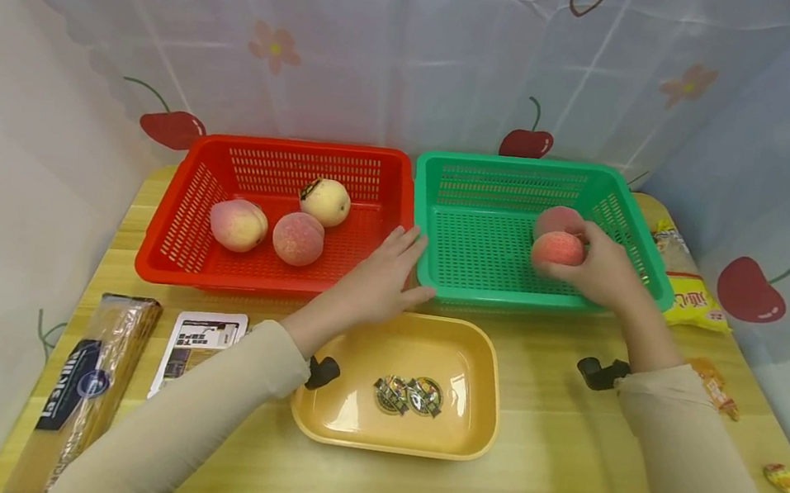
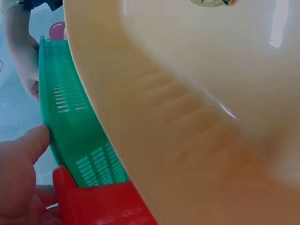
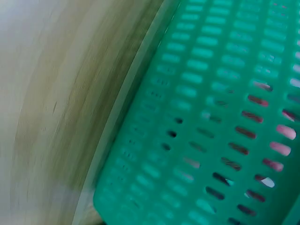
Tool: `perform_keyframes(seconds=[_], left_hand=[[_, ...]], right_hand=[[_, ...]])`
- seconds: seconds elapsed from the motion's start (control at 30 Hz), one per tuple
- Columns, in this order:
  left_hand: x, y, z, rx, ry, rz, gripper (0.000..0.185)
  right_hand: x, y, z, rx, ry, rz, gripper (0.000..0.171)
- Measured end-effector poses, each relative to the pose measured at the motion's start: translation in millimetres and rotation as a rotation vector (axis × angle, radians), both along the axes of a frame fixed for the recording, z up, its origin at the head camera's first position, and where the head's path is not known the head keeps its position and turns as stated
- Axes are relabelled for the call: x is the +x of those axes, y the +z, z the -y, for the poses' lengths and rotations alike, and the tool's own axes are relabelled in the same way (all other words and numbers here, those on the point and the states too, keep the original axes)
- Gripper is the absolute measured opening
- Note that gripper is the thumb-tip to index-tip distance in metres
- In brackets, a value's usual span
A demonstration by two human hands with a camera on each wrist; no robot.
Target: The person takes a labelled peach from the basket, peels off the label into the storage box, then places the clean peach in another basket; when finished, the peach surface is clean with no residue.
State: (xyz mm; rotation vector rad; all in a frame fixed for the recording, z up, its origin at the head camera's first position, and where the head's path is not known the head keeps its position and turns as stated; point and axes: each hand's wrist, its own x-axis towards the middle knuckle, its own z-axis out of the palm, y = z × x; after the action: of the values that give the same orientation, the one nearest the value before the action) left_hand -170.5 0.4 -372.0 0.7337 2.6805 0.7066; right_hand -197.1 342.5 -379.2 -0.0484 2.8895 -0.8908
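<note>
Over the right part of the green basket, my right hand grips a pink-red peach. A darker peach lies just behind it, partly covered. My left hand rests with extended fingers where the green basket meets the red basket; in the left wrist view its thumb touches the green rim. Inside the red basket are a pale pink-yellow peach, a fuzzy round peach and a cream fruit with a dark leafy cap. The right wrist view shows mostly the green basket's slotted wall.
In front stands a yellow tray with two round badges. A long noodle-like packet and a printed card lie left. Toward the right are a yellow snack bag, an orange wrapped item and a lollipop.
</note>
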Motion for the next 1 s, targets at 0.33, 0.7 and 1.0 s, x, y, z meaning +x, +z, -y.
perform_keyframes(seconds=[0.33,0.7,1.0], left_hand=[[1.1,-1.3,1.9,0.026,-0.008,0.018,0.084],[0.4,-2.6,2.6,0.02,-0.01,0.003,0.084],[1.5,0.0,1.5,0.005,0.004,-0.013,0.083]], right_hand=[[-7.1,1.7,-13.0,0.081,0.035,0.146,0.082],[-6.2,2.7,-19.5,0.143,0.049,0.243,0.092],[-1.6,10.2,-17.2,0.138,0.062,0.246,0.089]])
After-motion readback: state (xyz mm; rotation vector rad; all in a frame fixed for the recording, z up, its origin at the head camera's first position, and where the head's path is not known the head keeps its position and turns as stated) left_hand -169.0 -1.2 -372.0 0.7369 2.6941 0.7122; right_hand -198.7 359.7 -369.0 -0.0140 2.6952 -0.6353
